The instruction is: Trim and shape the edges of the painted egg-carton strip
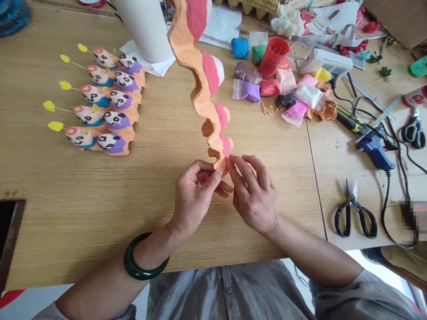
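Note:
An orange egg-carton strip (200, 95) with pink and white clay on its right-hand bumps stands up from my hands toward the camera. My left hand (195, 195) grips its lower end between thumb and fingers, and a small red-pink bit of clay (207, 177) shows among those fingers. My right hand (255, 191) presses its fingertips on the pink clay at the same end; what lies under the fingertips is hidden. To the left, an orange carton piece (131, 118) bears two rows of painted faces, with yellow shapes on thin sticks.
Bagged coloured clay (251, 91) and a red cup (274, 58) sit beyond my hands. A white cylinder (143, 29) stands at the back. On the right are black-handled scissors (355, 213), a blue glue gun (375, 149), a power strip (326, 62) and cables.

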`<state>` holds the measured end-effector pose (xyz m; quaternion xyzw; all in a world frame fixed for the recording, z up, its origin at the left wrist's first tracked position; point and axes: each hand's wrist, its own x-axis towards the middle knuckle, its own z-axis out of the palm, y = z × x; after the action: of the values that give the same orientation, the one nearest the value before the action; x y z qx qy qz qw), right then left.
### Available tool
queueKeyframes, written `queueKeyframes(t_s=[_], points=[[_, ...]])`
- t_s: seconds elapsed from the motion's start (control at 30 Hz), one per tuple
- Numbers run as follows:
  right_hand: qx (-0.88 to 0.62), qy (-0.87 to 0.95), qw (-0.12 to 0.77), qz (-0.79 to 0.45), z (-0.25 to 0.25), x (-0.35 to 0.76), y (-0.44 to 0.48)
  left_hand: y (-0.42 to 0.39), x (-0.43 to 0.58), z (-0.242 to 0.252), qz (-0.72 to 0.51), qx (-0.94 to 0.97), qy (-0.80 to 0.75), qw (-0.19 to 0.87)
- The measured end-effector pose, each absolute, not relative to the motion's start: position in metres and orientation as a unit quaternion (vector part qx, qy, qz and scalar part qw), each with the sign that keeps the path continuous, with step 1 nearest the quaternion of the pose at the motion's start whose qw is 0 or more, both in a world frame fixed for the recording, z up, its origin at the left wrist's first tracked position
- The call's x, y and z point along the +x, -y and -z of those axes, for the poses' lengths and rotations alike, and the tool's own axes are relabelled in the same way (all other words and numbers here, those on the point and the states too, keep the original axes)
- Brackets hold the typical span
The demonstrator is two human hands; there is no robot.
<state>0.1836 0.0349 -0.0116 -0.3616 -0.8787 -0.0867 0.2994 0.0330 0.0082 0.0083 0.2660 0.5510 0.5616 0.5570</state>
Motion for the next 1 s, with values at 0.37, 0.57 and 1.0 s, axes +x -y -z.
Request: queueKeyframes(t_s=[0.37,0.57,1.0], points=[[-0.36,0.867,0.341,0.041,0.018,0.185,-0.036,-0.014,0.034,-0.002,-0.583,0.206,-0.54,0.571],[-0.376,0.793,0.45,-0.165,0.013,0.184,-0.039,-0.017,0.029,-0.003,-0.6,0.246,-0.542,0.534],[-0.34,0.317,0.281,-0.84,0.003,0.194,-0.071,-0.017,0.026,-0.007,-0.58,0.259,-0.53,0.561]])
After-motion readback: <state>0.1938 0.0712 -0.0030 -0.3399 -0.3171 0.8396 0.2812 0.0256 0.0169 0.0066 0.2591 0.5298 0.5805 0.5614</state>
